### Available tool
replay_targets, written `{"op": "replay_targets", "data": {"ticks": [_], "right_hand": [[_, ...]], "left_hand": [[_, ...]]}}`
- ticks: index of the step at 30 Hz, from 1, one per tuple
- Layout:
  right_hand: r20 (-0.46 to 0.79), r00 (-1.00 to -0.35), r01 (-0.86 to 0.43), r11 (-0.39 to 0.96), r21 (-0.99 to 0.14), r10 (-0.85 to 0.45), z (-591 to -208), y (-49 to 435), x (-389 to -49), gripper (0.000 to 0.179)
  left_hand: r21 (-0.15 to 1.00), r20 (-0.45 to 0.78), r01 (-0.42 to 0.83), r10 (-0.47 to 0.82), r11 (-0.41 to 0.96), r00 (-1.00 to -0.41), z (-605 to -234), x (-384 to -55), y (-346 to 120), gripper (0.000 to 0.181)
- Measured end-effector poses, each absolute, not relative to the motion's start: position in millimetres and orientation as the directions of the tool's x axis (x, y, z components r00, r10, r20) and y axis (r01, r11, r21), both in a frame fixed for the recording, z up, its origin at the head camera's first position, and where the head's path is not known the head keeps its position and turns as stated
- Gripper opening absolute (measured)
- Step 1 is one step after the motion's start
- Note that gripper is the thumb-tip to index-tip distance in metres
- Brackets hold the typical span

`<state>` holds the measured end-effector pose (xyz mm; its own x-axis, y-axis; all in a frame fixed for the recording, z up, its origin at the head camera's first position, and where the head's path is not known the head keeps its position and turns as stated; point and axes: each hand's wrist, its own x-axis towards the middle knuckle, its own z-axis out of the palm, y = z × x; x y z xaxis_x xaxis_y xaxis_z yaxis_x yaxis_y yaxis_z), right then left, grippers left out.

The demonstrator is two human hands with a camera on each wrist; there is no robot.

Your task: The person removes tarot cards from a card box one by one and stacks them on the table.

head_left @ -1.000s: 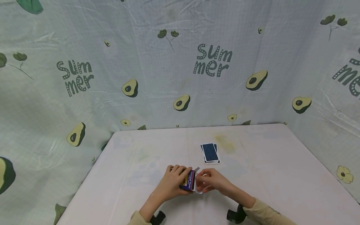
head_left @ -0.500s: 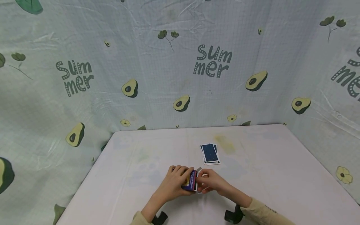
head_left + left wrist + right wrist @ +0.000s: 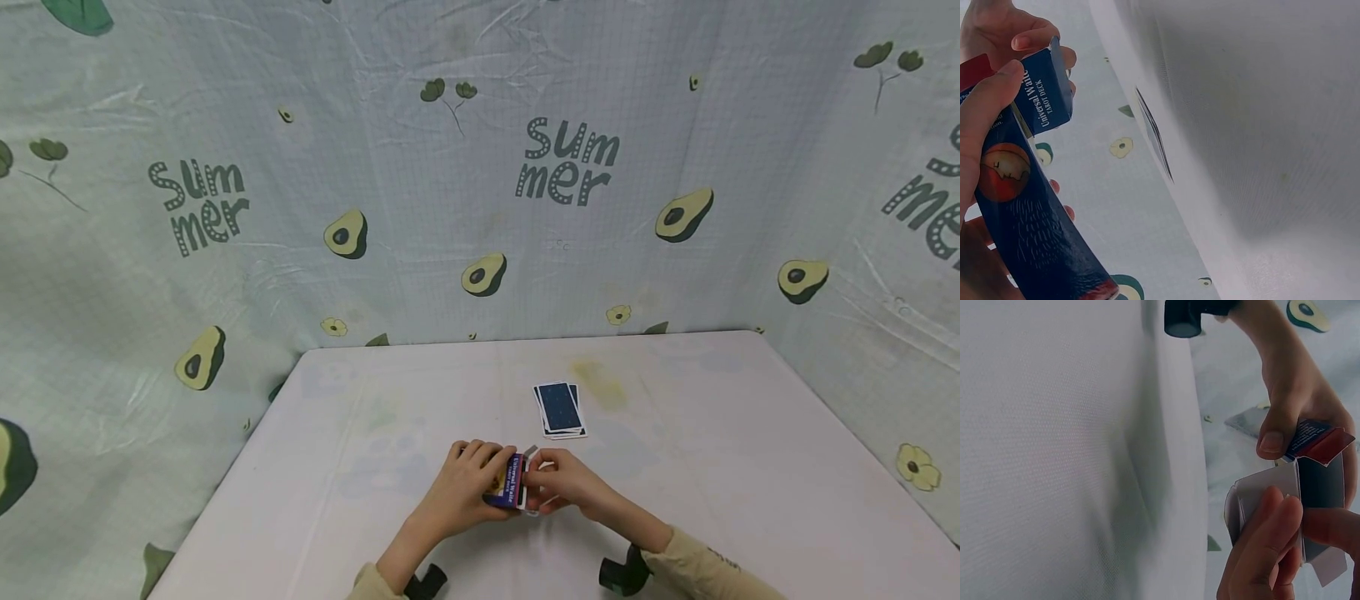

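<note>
My left hand [image 3: 467,492] grips a blue tarot card box [image 3: 508,485] with a yellow picture, tilted over the near part of the table. Its thumb lies across the box front beside a printed red-and-yellow moon face [image 3: 1005,173]. The box's end is unfolded, and the lettered lid [image 3: 1047,94] stands out from the body. From the right, my right hand [image 3: 568,483] pinches this lid, fingers on its white inner side [image 3: 1266,485]. A small red-edged side flap [image 3: 1329,447] sticks out by the left thumb. Most of the box body is hidden behind the left hand.
A loosely squared stack of dark blue-backed cards [image 3: 561,408] lies on the white-covered table [image 3: 675,417] beyond the hands. Black wrist devices [image 3: 624,575] hang under both forearms. A cloth wall [image 3: 420,192] printed with avocados rises behind the table.
Both hands and the box have shifted slightly to the right since a second ago, and the right fingers have closed in on the lid. Over the last half second almost nothing moves.
</note>
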<state>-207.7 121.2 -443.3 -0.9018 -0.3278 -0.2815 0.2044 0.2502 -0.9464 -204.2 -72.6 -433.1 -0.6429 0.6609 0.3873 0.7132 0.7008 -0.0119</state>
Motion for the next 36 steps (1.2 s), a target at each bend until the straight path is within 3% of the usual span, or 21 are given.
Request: {"op": "replay_targets", "data": {"ticks": [36], "right_hand": [[-0.243,-0.919,0.165,0.255,-0.953,-0.311,-439.6,135.3,-210.2,0.027]], "left_hand": [[0.04,0.375,0.702,0.641,0.711,-0.67,-438.6,-209.1,-77.7,0.077]]}}
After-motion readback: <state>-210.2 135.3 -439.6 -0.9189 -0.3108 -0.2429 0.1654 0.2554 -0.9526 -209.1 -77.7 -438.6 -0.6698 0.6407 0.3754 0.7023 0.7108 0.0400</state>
